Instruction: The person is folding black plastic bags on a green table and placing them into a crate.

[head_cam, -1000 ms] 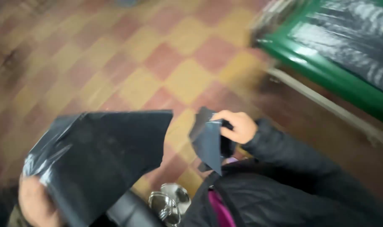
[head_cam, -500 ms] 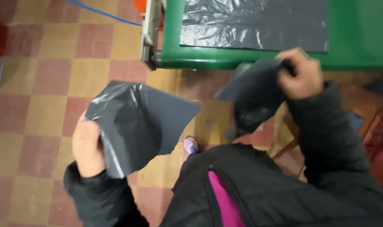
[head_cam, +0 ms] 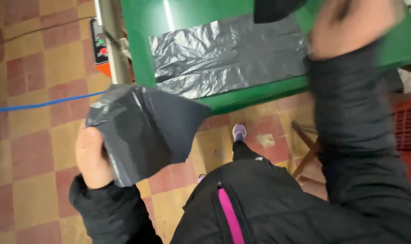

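My left hand [head_cam: 91, 156] grips a dark grey plastic sheet [head_cam: 144, 126] by its left edge, holding it out in front of me above the checked floor. My right hand [head_cam: 350, 25], blurred, is raised at the top right over the green table [head_cam: 142, 40] and holds a dark piece of plastic [head_cam: 275, 8] that runs out of the top of the frame. Another grey plastic sheet [head_cam: 223, 56] lies flat and crinkled on the green table.
A metal post with a small button box [head_cam: 99, 43] stands at the table's left corner. A blue cable [head_cam: 38, 105] crosses the red and yellow tiled floor. A red crate [head_cam: 408, 131] sits at the right. My shoe [head_cam: 239, 132] shows below the table.
My right hand has risen with its dark plastic piece, up over the table. The view has tilted further toward the table. My left hand still holds its sheet.
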